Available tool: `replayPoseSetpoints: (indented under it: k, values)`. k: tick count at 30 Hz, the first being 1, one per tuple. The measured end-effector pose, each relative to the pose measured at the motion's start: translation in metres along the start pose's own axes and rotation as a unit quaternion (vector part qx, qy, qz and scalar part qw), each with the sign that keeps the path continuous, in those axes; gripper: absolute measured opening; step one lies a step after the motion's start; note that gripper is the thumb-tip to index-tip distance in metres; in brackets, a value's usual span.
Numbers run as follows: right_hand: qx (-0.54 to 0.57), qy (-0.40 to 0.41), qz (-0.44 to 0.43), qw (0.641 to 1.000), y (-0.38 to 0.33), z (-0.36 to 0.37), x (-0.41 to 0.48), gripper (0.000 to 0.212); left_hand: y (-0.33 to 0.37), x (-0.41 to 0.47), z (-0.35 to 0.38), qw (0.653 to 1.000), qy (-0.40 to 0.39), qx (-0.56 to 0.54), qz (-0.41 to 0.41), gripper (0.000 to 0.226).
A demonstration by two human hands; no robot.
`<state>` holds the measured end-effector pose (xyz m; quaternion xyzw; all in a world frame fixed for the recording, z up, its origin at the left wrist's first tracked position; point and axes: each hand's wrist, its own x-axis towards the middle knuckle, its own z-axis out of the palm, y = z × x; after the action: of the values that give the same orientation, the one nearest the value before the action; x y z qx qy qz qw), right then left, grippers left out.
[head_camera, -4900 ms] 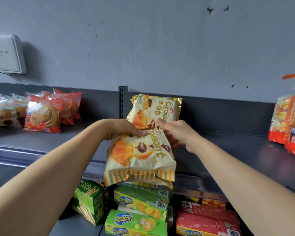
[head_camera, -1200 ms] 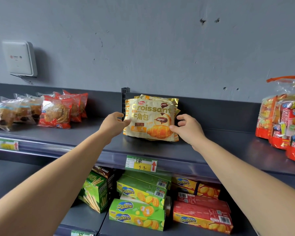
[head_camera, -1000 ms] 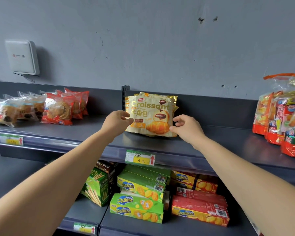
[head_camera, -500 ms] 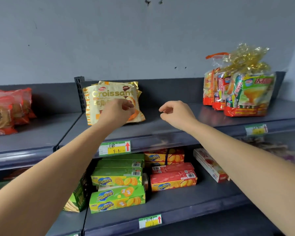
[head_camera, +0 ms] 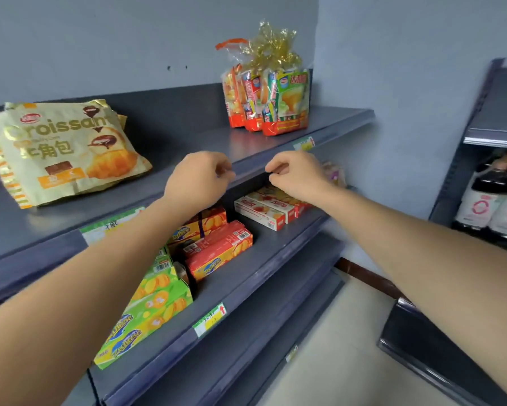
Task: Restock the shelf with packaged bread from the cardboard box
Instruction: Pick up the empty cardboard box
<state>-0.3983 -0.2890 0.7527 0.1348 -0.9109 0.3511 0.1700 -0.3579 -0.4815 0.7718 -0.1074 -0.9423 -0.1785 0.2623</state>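
Note:
A stack of gold croissant bags (head_camera: 67, 150) leans against the back panel at the left of the dark grey top shelf (head_camera: 187, 136). My left hand (head_camera: 198, 178) hovers in front of the shelf's front edge, to the right of the bags, fingers loosely curled and holding nothing. My right hand (head_camera: 297, 175) is level with it, a little further right, also curled and holding nothing. Both hands are apart from the bags. The cardboard box is out of view.
Clear gift bags of snacks (head_camera: 268, 101) stand at the shelf's right end. Below lie green (head_camera: 146, 306), red (head_camera: 220, 256) and white biscuit boxes (head_camera: 264, 212). A second shelf unit with dark bottles (head_camera: 498, 206) stands at the right; pale floor (head_camera: 343, 341) lies between.
Both hands have let go of the croissant bags and drawn back from the shelf. The view has swung to the right, so the bags now sit at the far left.

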Motion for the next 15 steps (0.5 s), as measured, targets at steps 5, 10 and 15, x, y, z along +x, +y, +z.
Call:
replayPoseSetpoints:
  k: [5,10,15]
  values:
    - [-0.027,0.022,0.064,0.997,0.035,-0.026,-0.045,0.019,0.034,-0.012,0.033,0.997,-0.045,-0.025,0.060,0.023]
    - [-0.042,0.030,0.133,0.990,0.080,-0.050,-0.095,0.024,0.069,-0.031,0.080,0.989,-0.101,-0.049,0.098,0.022]
    - [-0.051,0.023,0.220,0.974,0.141,-0.063,-0.157,0.022,0.102,-0.060,0.138,0.974,-0.177,-0.071,0.123,0.016]
